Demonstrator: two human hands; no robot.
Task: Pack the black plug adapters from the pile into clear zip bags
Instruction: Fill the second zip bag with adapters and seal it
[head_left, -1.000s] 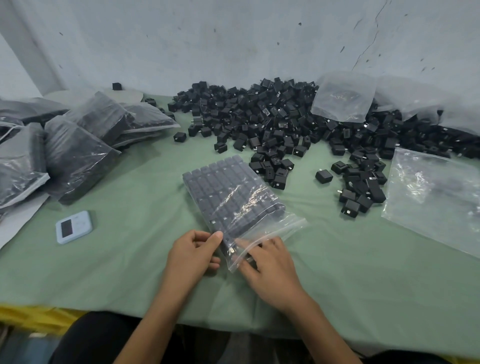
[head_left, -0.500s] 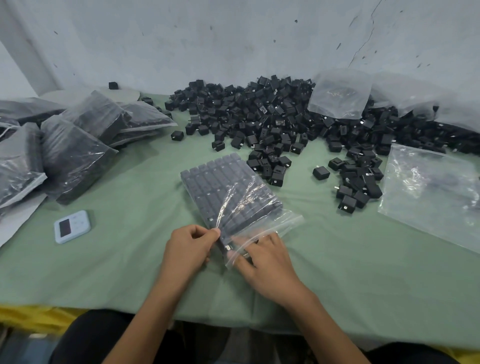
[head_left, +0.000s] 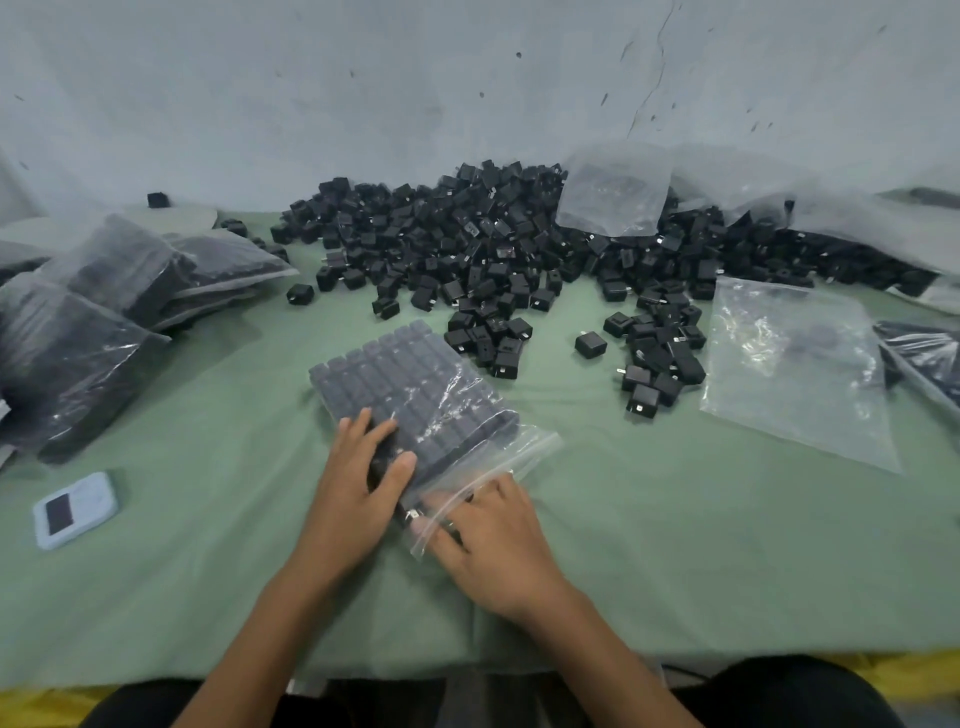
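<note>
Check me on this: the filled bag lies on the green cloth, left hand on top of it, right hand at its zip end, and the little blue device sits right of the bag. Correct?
Not quite: the head view shows the little blue device left of the filled bag, not right. The rest holds: green cloth underneath, left hand on top, right hand at the zip end.

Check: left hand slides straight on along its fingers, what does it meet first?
The left hand lies on the filled zip bag, so that first; beyond it, probably the adapter pile.
</note>
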